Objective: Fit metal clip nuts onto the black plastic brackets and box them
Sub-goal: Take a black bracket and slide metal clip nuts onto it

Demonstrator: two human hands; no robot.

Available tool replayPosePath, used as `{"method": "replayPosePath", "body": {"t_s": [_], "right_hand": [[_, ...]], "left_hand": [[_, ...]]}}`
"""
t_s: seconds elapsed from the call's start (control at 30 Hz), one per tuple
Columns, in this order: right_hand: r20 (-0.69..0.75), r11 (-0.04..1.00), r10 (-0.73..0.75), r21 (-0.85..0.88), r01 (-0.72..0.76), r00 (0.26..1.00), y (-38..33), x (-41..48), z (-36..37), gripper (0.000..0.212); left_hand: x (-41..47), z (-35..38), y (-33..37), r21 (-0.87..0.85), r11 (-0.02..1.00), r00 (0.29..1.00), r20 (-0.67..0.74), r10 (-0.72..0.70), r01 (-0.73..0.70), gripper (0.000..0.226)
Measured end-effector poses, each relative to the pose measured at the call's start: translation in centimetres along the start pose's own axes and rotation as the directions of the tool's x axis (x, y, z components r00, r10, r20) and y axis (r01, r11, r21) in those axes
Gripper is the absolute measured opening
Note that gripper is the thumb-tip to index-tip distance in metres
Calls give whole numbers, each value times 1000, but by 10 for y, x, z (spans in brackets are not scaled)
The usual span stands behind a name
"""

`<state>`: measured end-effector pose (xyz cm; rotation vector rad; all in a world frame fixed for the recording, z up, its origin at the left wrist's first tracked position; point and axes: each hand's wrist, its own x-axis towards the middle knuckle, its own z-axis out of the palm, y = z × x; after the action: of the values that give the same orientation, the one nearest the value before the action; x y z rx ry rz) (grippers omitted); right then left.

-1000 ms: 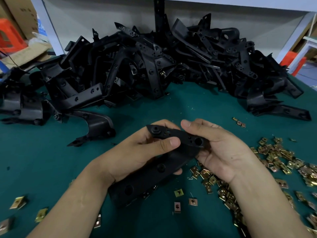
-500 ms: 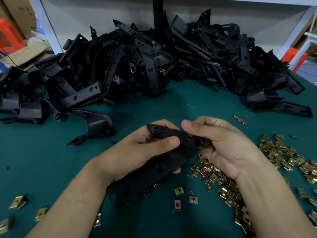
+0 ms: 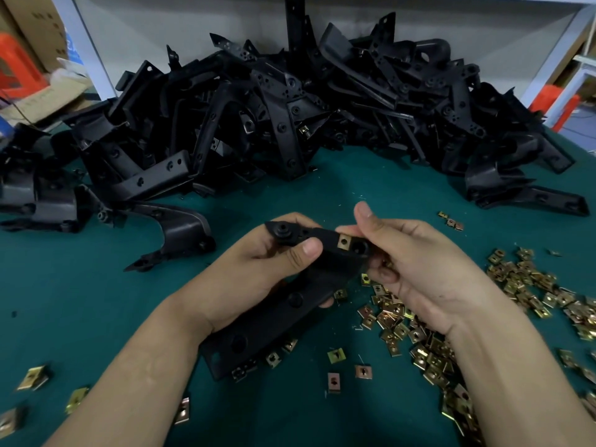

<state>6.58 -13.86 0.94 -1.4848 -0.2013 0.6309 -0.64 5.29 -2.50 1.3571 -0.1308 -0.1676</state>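
Gripping the black bracket (image 3: 283, 312) above the table (image 3: 96, 304), my left hand (image 3: 258, 275) is curling its thumb over the top; my right hand (image 3: 422, 269) is curling round the far end beside the clip nut (image 3: 344, 242), thumb raised.

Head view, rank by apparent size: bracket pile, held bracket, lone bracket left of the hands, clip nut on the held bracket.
1. bracket pile
2. held bracket and lone bracket: look alike, the held one nearer, so unranked
3. clip nut
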Motion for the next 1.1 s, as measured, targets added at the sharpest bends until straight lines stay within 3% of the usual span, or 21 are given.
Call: {"method": "replayPosePath", "body": {"t_s": [0.17, 0.47, 0.57, 0.73, 0.8, 0.9, 1.0, 1.1], "right_hand": [[-12, 994, -98, -41, 97, 995, 3, 2, 5, 46], [99, 984, -158, -63, 165, 982, 4, -1, -1, 35], [101, 988, -155, -7, 156, 983, 3, -1, -1, 33], [125, 989, -114, -78, 124, 986, 2, -1, -8, 38], [133, 995, -97, -26, 101, 986, 2, 0, -7, 37], [51, 980, -54, 193, 43, 997, 4, 7, -8, 26], [-43, 936, 13, 353, 3, 999, 7, 15, -13, 52], [-73, 896, 22, 445, 13, 997, 9, 14, -10, 65]], "left_hand": [[0, -2, -1, -32, 999, 999, -33, 26, -27, 29], [-3, -6, -1, -25, 999, 1000, -13, 23, -23, 23], [-3, -5, -1, -37, 999, 1000, -3, 6, -6, 19], [-2, -5, -1, 23, 999, 999, 7, 42, -42, 23], [-1, -5, -2, 5, 998, 998, -24, 59, -59, 22], [0, -5, -3, -61, 997, 996, -82, 46, -51, 20], [0, -9, -3, -106, 993, 993, -108, 37, -48, 20], [2, -12, -5, -114, 992, 994, -107, 38, -50, 21]]}}
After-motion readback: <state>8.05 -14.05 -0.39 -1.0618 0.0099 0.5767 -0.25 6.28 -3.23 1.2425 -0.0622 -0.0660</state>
